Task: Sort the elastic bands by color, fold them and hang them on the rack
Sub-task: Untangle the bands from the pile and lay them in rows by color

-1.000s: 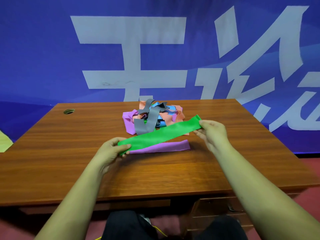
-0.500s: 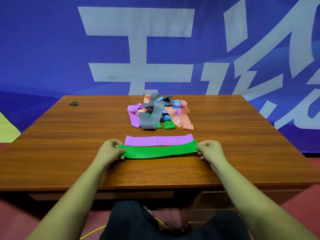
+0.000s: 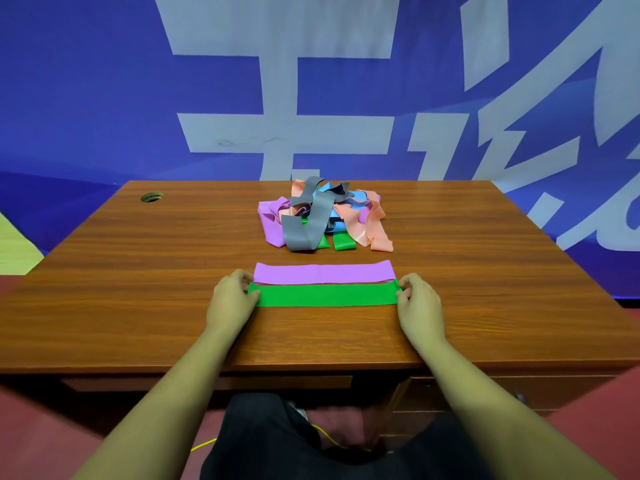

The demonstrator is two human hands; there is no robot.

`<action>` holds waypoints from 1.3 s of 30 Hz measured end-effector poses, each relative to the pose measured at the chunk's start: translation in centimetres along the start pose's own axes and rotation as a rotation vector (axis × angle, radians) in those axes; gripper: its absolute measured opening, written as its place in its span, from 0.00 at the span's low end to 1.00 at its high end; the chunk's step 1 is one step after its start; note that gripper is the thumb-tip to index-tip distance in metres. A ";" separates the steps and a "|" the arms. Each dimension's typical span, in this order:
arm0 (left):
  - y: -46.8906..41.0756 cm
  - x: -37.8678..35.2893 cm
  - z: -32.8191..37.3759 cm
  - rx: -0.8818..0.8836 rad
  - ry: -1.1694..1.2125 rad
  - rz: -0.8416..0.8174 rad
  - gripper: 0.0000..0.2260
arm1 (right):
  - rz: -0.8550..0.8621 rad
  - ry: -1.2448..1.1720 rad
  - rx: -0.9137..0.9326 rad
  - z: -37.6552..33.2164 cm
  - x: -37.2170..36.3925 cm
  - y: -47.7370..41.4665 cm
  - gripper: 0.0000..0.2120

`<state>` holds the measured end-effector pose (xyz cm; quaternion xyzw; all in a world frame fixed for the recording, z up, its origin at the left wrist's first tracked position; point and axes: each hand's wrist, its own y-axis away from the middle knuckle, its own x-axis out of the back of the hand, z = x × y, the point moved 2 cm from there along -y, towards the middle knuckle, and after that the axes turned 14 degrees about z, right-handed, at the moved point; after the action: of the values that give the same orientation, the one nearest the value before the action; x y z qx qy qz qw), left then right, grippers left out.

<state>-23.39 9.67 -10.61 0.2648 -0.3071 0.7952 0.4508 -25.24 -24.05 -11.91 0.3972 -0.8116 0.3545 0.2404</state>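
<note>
Green band [image 3: 325,294], where was it? asked the first.

It lay flat on the desk [image 3: 138,289], in the lower middle of the picture, said the second. A second before, it was up in the air and tilted, crossing over the purple band [image 3: 323,273]. Then it came down straight, just below the purple one, side by side.

And the hands?

The left hand [image 3: 231,303] pinched the left end with curled fingers. The right hand [image 3: 420,308] pinched the right end the same way. Both hands sat low on the wood.

So what did that mean for the job?

I think two colors were pulled out and laid neat, purple and green. The folding was not done yet, and I saw no rack anywhere. Lots was left to do.

What else was on the desk?

A round hole [image 3: 151,197] was near the upper left corner of the top. In the middle, further up, sat a messy pile [image 3: 322,216] of bands: purple, gray, blue, green and peach, all tangled.

And the room?

A big blue banner [image 3: 104,98] with pale letters filled the top of the picture. The floor [image 3: 41,427] was red at the bottom left, and a thin yellow cord [image 3: 204,445] showed near the person's dark lap.
</note>
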 end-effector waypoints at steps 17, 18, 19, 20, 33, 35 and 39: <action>-2.5 -0.8 2.5 -0.053 -0.029 0.056 0.13 | -0.038 0.031 0.075 -1.8 -0.5 -4.2 0.11; -3.2 -1.1 3.4 -0.082 -0.009 0.049 0.11 | -0.061 0.030 0.098 -2.7 -0.9 -4.9 0.12; -4.1 -1.5 4.3 -0.108 0.003 0.042 0.09 | -0.083 0.023 0.125 -3.7 -1.4 -5.7 0.13; -4.9 -1.9 5.1 -0.128 0.006 0.031 0.09 | -0.108 0.010 0.150 -4.9 -2.0 -6.3 0.14; -12.1 -8.5 5.8 -0.013 0.028 -0.085 0.12 | -0.402 -0.047 0.325 -12.9 -13.5 -8.7 0.12; -12.2 -9.2 5.3 0.024 0.110 -0.062 0.09 | -0.397 -0.116 0.294 -12.7 -14.4 -8.5 0.06; -12.1 -9.3 5.1 0.140 0.468 -0.052 0.05 | -0.369 -0.290 0.187 -12.7 -14.1 -8.5 0.04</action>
<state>-7.78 5.73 -10.70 0.1119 -0.1315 0.8423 0.5107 -8.92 -11.37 -10.06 0.6057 -0.7151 0.3177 0.1443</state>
